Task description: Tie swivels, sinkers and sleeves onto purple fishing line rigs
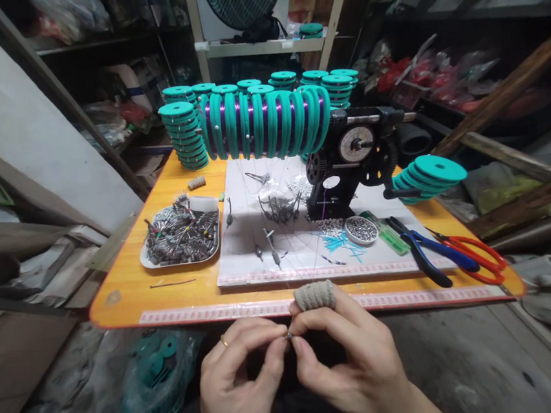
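- Left hand (233,373) and right hand (348,355) meet below the near edge of the table (118,293); fingertips of both are pinched shut on one tiny metal fitting (288,336), dark and glinting, too small to identify further.
- Left hand wears a thin gold ring (224,342). Right hand's index finger carries a knitted grey-beige finger guard (314,295), ribbed texture.
- Table: glossy orange top, rounded corners; a printed measuring strip (208,313) runs along its near edge.
- White mat (249,235) lies at the centre, scattered with small metal sinkers and swivels (280,209); fine lines are just visible across it.
- Grey tray (180,232), left of the mat, is heaped with dark metal pieces.
- Round tin (361,229) of small silvery beads sits on the mat, turquoise tube offcuts (340,242) just beside it.
- Black winding machine (356,160) with a dial stands behind; a row of teal foam spools (267,123), wound with purple line, is mounted on its shaft.
- Stacks of teal discs (184,137) stand at the rear left.
- Blue-handled pliers (429,253) and red-handled scissors (475,255) lie at the right, a green lighter (389,238) near them.
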`<move>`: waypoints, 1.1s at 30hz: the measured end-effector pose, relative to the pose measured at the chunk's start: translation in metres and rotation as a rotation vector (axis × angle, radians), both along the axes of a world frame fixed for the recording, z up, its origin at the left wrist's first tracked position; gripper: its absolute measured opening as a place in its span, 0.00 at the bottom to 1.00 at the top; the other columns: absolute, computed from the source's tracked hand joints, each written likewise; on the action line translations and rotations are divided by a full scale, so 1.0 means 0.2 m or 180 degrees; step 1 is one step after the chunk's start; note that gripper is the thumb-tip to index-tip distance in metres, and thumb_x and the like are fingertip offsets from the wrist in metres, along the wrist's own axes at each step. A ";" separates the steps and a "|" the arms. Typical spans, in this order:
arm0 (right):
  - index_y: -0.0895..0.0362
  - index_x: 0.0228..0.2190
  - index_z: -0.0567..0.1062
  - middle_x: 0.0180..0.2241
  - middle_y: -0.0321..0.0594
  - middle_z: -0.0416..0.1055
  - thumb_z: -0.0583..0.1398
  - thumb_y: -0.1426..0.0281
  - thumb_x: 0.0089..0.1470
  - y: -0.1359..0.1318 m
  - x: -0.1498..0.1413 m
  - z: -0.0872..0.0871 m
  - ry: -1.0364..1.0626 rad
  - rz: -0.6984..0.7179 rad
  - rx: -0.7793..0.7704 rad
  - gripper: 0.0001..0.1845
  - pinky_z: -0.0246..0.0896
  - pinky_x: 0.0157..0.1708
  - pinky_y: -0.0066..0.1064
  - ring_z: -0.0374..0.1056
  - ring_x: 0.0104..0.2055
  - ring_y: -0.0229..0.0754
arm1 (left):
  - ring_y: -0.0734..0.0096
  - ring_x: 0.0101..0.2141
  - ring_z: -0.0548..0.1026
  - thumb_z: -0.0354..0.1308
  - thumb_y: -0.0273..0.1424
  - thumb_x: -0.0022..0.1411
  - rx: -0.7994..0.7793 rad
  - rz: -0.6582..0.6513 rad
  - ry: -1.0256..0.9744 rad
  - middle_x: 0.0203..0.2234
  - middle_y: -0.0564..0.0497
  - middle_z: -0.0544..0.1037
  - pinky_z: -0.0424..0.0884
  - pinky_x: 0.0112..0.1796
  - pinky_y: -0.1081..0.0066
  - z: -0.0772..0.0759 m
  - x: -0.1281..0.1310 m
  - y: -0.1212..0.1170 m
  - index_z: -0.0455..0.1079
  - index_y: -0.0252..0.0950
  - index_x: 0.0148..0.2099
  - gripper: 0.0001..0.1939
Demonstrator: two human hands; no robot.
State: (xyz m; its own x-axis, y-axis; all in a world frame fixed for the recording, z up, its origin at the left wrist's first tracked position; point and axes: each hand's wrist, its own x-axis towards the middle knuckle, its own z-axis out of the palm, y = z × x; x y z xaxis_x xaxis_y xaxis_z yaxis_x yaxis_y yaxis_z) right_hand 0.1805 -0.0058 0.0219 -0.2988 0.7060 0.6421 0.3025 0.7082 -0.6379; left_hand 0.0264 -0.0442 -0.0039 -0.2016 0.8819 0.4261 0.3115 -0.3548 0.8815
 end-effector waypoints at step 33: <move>0.65 0.37 0.75 0.36 0.47 0.73 0.61 0.83 0.54 -0.04 0.02 -0.12 -0.0503 -0.0179 0.1124 0.08 0.75 0.42 0.34 0.72 0.40 0.43 | 0.84 0.29 0.66 0.60 0.29 0.62 0.1067 0.1012 0.2541 0.18 0.59 0.70 0.55 0.38 0.76 0.04 -0.12 -0.11 0.79 0.46 0.41 0.08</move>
State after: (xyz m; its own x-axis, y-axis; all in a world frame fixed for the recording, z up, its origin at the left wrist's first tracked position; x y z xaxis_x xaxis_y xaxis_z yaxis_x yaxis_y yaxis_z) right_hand 0.1844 -0.0139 -0.0025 -0.3806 0.4678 0.7977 0.4220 0.8554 -0.3004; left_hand 0.0027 -0.0655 0.0051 0.0504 0.6407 0.7662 0.9096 -0.3463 0.2297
